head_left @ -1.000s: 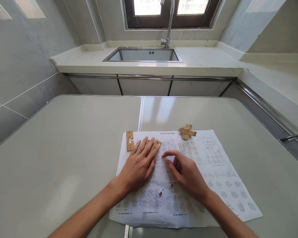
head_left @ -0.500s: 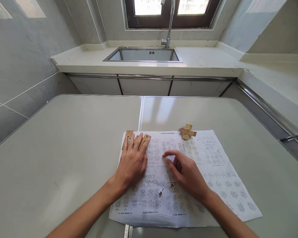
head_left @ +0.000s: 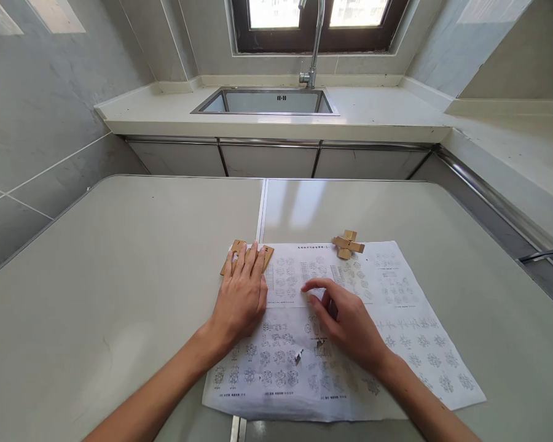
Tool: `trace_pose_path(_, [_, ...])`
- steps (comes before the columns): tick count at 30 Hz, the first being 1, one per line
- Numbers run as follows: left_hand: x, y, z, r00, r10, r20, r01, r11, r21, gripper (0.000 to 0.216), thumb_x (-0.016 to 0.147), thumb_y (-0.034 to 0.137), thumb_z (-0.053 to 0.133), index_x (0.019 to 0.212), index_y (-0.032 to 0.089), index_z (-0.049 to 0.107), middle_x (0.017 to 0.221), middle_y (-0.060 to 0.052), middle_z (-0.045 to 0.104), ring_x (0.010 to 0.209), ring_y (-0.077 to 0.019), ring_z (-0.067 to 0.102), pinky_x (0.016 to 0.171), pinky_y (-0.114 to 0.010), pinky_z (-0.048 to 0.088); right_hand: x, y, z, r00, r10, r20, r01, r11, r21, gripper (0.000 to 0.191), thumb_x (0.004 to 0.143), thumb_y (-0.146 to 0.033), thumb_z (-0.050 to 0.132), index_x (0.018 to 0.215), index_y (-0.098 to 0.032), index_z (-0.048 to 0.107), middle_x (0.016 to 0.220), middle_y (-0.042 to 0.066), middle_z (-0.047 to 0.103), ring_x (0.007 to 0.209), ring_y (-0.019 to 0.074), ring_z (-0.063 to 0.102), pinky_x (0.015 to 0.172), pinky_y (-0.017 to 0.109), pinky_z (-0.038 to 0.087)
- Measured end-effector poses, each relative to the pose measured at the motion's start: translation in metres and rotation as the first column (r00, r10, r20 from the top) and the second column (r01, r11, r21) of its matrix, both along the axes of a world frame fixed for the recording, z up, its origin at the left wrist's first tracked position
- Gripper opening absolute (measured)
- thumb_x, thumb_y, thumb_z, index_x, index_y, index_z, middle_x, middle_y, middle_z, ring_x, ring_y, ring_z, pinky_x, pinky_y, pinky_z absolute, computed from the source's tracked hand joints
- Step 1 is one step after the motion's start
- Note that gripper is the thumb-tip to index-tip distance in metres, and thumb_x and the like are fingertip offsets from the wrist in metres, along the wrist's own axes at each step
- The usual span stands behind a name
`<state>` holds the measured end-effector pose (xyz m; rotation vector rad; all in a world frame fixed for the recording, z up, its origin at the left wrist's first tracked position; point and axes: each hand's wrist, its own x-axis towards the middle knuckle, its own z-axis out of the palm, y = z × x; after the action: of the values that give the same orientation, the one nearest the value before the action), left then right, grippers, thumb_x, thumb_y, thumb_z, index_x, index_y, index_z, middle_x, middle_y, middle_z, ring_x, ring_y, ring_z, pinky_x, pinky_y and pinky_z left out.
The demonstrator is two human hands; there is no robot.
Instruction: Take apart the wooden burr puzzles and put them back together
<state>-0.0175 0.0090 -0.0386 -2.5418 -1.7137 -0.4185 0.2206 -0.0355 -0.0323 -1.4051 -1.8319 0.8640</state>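
My left hand (head_left: 240, 294) lies flat with fingers stretched out over several wooden puzzle pieces (head_left: 268, 253) at the upper left corner of a printed instruction sheet (head_left: 286, 350). The fingers hide most of these pieces; one shows a number 2. My right hand (head_left: 345, 313) hovers or rests over the middle of the sheet, its fingers loosely curled, thumb and index apart, with nothing seen between them. Beyond it, at the sheet's top edge, sits a cross-shaped assembly of wooden pieces (head_left: 349, 245). The sheet carries rows of small diagrams and has a few torn holes.
The sheet lies on a pale table (head_left: 120, 258) with a seam (head_left: 262, 212) down its middle. Behind stands a counter (head_left: 378, 110) with a sink (head_left: 276, 101) and a tap (head_left: 313, 55) below a window. Tiled walls and a metal rail (head_left: 502, 199) flank the table.
My left hand has slid slightly to the left, carrying the wooden pieces under its fingers along. My right hand and the cross-shaped assembly have stayed in place.
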Motion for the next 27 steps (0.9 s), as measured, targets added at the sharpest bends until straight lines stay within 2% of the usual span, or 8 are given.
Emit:
trace_pose_path(12, [0.0008,-0.0014,0.0000,1.000,0.007,0.019,-0.007,1.000,-0.023,0.056,0.107,0.020,0.038,0.162,0.010,0.037,0.171,-0.017,0.040,0.164,-0.0359,0.024,0.134,-0.060,0.024,-0.0003,0.0000,0.0006,1.000,-0.002,-0.016,0.001,1.000,-0.020,0.021,0.107,-0.033,0.052,0.118,-0.024,0.067,0.069,-0.004,0.054,0.056,0.0154,0.049,0.057,0.029,0.042])
trace_pose_path(22, [0.0011,-0.0015,0.0007,0.997,0.013,0.074,-0.010,0.999,-0.034,0.050,0.108,0.020,0.036,0.157,0.011,0.041,0.171,-0.018,0.040,0.164,-0.0354,0.023,0.134,-0.063,0.026,0.0010,-0.0002,0.0006,0.999,-0.007,-0.035,0.007,1.000,0.016,0.019,0.107,-0.032,0.053,0.116,-0.024,0.068,0.069,-0.004,0.055,0.054,0.0144,0.049,0.054,0.028,0.042])
trace_pose_path(25, [0.0001,-0.0011,-0.0007,0.995,-0.001,0.098,0.004,0.999,-0.032,0.049,0.107,0.020,0.037,0.155,0.011,0.041,0.171,-0.019,0.039,0.165,-0.0359,0.021,0.134,-0.064,0.025,0.0004,0.0007,0.0024,0.996,-0.058,-0.072,0.061,0.998,0.031,0.019,0.106,-0.032,0.053,0.112,-0.023,0.068,0.071,-0.002,0.061,0.053,0.0141,0.049,0.053,0.028,0.042])
trace_pose_path(27, [-0.0006,-0.0010,-0.0012,0.993,-0.012,0.114,0.016,0.999,-0.033,0.049,0.107,0.019,0.037,0.155,0.011,0.040,0.171,-0.020,0.039,0.165,-0.0362,0.020,0.133,-0.065,0.025,0.0014,0.0020,0.0035,0.985,-0.139,-0.106,0.143,0.989,0.034,0.018,0.106,-0.034,0.054,0.108,-0.023,0.068,0.078,0.000,0.068,0.053,0.0137,0.050,0.053,0.028,0.043])
